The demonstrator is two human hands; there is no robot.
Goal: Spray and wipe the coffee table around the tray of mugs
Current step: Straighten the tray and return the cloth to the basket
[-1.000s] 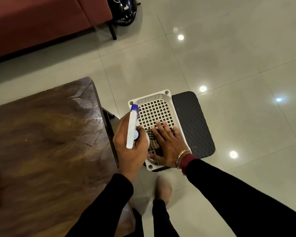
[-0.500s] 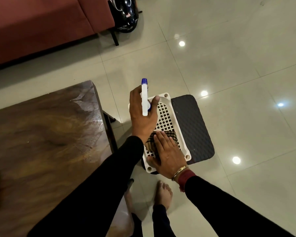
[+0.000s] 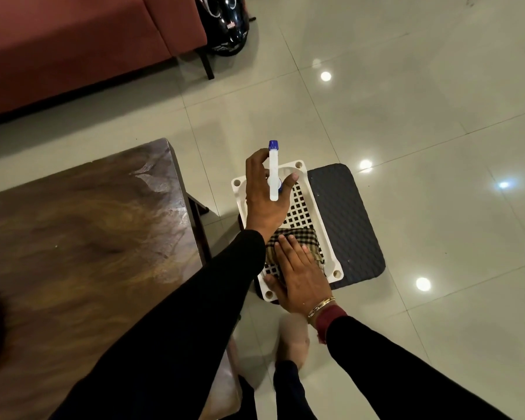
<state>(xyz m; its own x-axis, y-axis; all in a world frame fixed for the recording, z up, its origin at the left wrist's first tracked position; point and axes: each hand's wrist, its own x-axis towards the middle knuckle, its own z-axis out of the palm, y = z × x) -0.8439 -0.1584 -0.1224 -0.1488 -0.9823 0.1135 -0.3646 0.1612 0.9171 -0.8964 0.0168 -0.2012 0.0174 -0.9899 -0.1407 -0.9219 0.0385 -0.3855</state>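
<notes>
Left hand (image 3: pixel 264 195) fingers grip spray bottle (image 3: pixel 273 174) above white basket (image 3: pixel 331 256) on floor beside table (image 3: pixel 73 237); right hand (image 3: pixel 303 277), fingers flat, presses checked cloth (image 3: pixel 300 237) in basket.

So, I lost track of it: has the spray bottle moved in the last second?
Yes. The left hand has carried the spray bottle away from the person, from beside the checked cloth to the white basket's far end.
</notes>
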